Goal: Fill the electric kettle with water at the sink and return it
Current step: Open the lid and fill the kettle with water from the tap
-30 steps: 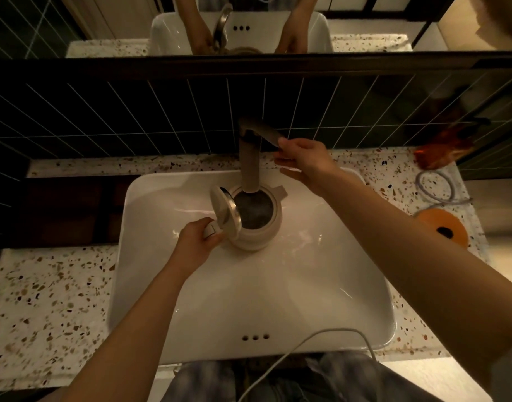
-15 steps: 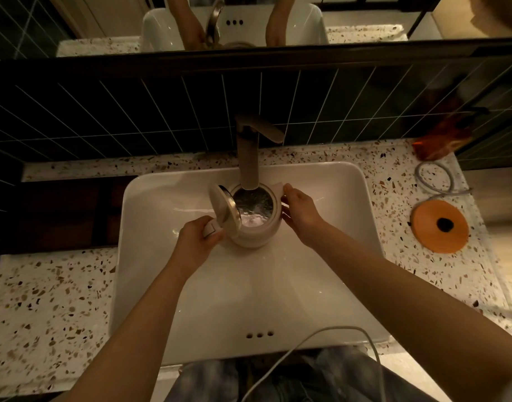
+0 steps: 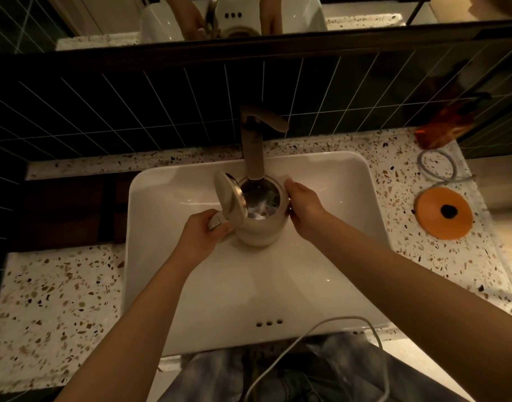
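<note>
A cream electric kettle (image 3: 260,230) stands inside the white sink (image 3: 321,271) under the faucet spout (image 3: 253,152), its lid (image 3: 230,198) flipped open to the left. Water is foaming inside it. My left hand (image 3: 202,230) grips the kettle's handle on the left side. My right hand (image 3: 305,203) is pressed against the kettle's right wall, steadying it. The orange round kettle base (image 3: 444,213) lies on the counter to the right of the sink.
Speckled terrazzo counter (image 3: 60,309) runs on both sides of the sink. A coiled grey cord (image 3: 437,166) and an orange packet (image 3: 443,126) sit at the back right. A white cable (image 3: 321,340) hangs near the sink's front edge. Dark tiled wall and mirror stand behind the faucet.
My right hand left the faucet lever and came down onto the kettle's right side. Water now runs into the kettle. My left hand stays on the handle.
</note>
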A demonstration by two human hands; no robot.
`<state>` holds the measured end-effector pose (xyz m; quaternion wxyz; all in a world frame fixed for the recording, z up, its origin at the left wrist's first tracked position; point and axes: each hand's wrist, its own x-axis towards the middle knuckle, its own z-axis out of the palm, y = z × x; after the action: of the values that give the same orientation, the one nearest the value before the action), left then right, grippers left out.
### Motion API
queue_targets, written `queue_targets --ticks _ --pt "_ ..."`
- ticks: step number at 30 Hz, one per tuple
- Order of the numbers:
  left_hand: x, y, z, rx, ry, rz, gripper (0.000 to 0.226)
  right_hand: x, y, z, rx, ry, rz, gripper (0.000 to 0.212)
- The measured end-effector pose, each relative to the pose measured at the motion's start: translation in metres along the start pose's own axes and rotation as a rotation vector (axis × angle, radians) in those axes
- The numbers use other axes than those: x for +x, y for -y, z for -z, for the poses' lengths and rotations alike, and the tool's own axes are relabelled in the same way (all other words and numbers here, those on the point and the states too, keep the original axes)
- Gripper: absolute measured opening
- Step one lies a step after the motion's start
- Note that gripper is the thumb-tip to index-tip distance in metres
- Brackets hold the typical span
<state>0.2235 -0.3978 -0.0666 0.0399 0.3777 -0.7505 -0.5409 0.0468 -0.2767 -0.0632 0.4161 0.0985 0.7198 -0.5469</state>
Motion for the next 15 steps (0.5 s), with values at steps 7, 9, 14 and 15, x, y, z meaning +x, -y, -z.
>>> queue_targets --ticks 7,9,14,15 --pt "-0.016 0.006 0.005 0.057 0.055 -0.013 0.022 -0.020 -0.013 0.010 0.054 0.031 -0.046 0.038" --pt "-0.021 0.003 0.006 0.080 0.093 -0.013 0.022 -0.026 -0.016 0.015 0.048 0.052 -0.049 0.038" --pt "-0.041 -0.002 0.005 0.075 0.229 0.027 0.029 -0.044 -0.016 0.030 0.042 0.104 -0.049 0.035" --pt "-0.044 -0.001 0.004 0.068 0.240 0.040 0.030 -0.047 -0.016 0.032 0.037 0.110 -0.049 0.034"
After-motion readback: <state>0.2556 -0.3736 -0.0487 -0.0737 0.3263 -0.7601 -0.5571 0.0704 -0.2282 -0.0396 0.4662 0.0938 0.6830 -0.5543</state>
